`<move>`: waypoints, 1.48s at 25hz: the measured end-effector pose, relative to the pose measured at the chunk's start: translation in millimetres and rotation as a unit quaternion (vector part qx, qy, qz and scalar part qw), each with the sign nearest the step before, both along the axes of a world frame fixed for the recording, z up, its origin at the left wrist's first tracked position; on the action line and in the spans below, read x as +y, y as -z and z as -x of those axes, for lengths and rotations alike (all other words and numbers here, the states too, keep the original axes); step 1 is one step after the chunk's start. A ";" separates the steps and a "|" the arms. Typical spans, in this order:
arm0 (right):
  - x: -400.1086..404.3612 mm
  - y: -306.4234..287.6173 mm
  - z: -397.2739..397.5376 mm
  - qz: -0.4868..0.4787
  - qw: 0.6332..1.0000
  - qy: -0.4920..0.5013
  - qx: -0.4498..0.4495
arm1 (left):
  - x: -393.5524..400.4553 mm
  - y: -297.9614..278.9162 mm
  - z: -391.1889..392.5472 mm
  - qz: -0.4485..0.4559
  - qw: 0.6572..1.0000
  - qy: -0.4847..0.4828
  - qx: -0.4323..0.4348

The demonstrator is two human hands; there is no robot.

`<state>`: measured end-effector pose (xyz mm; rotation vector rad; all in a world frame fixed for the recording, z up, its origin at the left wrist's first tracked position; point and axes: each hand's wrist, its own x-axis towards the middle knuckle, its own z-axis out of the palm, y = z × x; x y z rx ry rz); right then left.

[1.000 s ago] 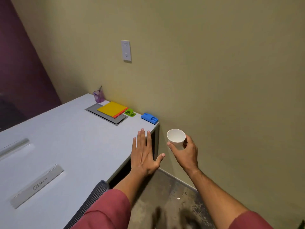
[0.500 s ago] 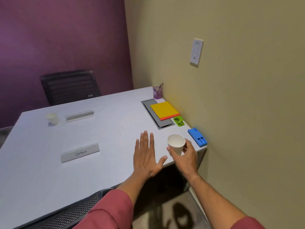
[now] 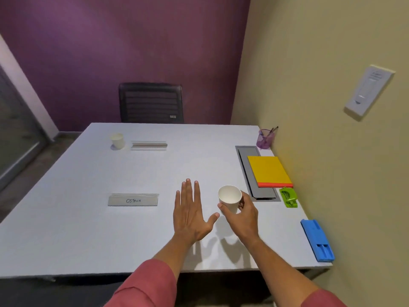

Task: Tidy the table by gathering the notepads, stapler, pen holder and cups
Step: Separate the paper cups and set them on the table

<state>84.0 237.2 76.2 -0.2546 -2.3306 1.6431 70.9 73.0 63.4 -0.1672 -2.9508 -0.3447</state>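
My right hand (image 3: 242, 214) grips a white paper cup (image 3: 229, 198) just above the white table (image 3: 88, 229), near its right side. My left hand (image 3: 190, 214) hovers flat and open beside it, fingers spread, holding nothing. A second white cup (image 3: 117, 140) stands at the far left of the table. Along the right wall lie a purple pen holder (image 3: 265, 139) with pens, a yellow notepad stacked on an orange one (image 3: 269, 171), a green stapler (image 3: 288, 197) and a blue object (image 3: 317, 239).
Two clear name plates sit on the table, one reading "OSTRICH" (image 3: 133, 199), the other (image 3: 148, 145) by the far cup. A grey cable hatch (image 3: 247, 165) lies under the notepads. A black chair (image 3: 151, 103) stands behind the far edge. The wall is close on the right.
The view has swung left from the wall corner to the whole table. Both hands now hang over the tabletop, the right one still holding the cup.
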 end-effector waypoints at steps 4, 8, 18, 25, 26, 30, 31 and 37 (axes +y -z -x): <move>-23.6 12.8 51.7 0.007 0.998 -0.053 -0.020 | -27.8 12.3 30.3 -0.006 0.998 -0.056 -0.010; -45.7 27.2 87.1 0.020 0.992 -0.111 -0.049 | -47.6 26.1 37.6 -0.007 0.994 -0.109 -0.018; -78.9 79.9 163.6 -0.001 0.958 -0.259 -0.122 | -72.8 59.4 53.8 0.011 0.971 -0.228 -0.065; -96.4 108.1 191.5 -0.041 0.940 -0.309 -0.142 | -75.5 78.2 64.2 -0.002 0.957 -0.280 -0.076; -97.8 112.1 193.1 -0.042 0.938 -0.312 -0.145 | -75.5 80.5 63.9 -0.002 0.956 -0.282 -0.075; -101.6 123.7 199.2 -0.054 0.934 -0.321 -0.147 | -75.2 88.7 61.7 -0.006 0.952 -0.297 -0.080; -102.1 124.7 200.3 -0.056 0.933 -0.321 -0.154 | -75.7 89.5 61.9 -0.009 0.950 -0.300 -0.079; -102.8 126.7 201.7 -0.043 0.933 -0.316 -0.165 | -78.0 88.4 64.4 0.006 0.950 -0.300 -0.093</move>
